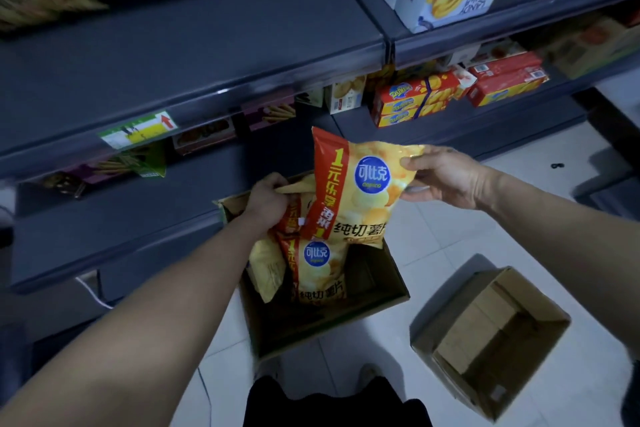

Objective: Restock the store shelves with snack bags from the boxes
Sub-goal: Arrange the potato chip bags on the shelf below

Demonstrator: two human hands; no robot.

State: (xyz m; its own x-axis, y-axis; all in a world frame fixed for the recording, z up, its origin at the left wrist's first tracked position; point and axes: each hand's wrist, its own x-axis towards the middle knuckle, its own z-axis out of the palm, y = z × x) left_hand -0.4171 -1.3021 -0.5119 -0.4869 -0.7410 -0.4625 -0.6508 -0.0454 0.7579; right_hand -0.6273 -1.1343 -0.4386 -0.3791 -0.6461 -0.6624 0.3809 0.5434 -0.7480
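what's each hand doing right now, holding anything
Left hand: closed, gripping the tops of the lower chip bags.
Right hand: closed, pinching the top corner of the upper chip bag.

Dim light, store aisle. Dark grey metal shelving (194,55) runs beyond the left hand's fingers (277,180), tiers stepping down twd the floor. Green/yellow price label w/ red arrow (138,130) on a shelf edge, up & left of those fingers. White tiled floor (433,239) below the right hand's fingers (433,151), slightly glossy, grout lines visible.
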